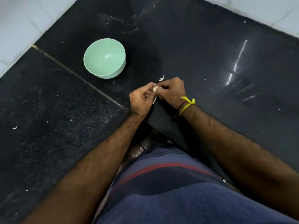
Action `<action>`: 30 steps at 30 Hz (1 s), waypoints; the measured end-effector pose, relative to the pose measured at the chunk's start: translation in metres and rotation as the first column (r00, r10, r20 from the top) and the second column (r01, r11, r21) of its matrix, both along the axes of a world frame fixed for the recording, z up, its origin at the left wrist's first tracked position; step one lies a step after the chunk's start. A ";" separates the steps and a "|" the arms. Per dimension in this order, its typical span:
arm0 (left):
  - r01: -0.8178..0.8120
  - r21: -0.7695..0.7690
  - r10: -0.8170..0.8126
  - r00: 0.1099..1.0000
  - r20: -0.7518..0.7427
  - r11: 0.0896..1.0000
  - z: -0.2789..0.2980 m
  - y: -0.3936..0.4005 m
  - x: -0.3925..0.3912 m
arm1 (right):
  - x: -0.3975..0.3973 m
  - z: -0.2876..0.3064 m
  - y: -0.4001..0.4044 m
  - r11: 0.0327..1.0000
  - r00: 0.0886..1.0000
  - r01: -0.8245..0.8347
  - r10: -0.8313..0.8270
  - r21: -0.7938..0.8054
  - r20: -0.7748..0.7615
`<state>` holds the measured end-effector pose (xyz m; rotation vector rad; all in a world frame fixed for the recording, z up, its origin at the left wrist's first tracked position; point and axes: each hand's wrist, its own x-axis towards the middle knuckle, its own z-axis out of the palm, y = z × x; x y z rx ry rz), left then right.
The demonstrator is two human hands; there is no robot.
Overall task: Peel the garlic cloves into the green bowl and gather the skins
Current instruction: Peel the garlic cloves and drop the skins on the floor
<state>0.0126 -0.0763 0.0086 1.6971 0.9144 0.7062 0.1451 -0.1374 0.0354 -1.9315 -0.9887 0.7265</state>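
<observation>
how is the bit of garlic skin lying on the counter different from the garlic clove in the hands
The skin scrap lies loose on the black counter, touched by neither hand; the garlic clove is pinched between the left hand and right hand. The skin scrap is thin and curled; the garlic clove is rounder and fuller, with a strip of peel hanging below it. Both are pale whitish and lie right of the green bowl.

a home kitchen: black granite counter [194, 46] meeting pale wall tiles [21, 21].
</observation>
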 end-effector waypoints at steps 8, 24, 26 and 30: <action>0.078 -0.146 -0.066 0.994 0.086 0.986 0.000 0.005 -0.001 | -0.003 -0.001 0.002 0.997 0.986 0.066 -0.059 0.037 -0.154; -0.007 -0.255 0.032 0.995 0.096 0.967 -0.001 0.012 -0.003 | 0.016 0.004 0.001 0.994 0.869 -0.112 0.091 -0.016 -0.486; -0.008 -0.274 0.039 0.993 0.109 0.962 -0.002 0.015 -0.003 | 0.015 0.005 0.005 0.988 0.863 -0.139 0.090 -0.063 -0.497; 0.034 -0.326 0.013 0.990 0.141 0.945 -0.002 0.014 -0.006 | 0.006 0.006 0.006 0.990 0.871 -0.133 0.089 -0.057 -0.484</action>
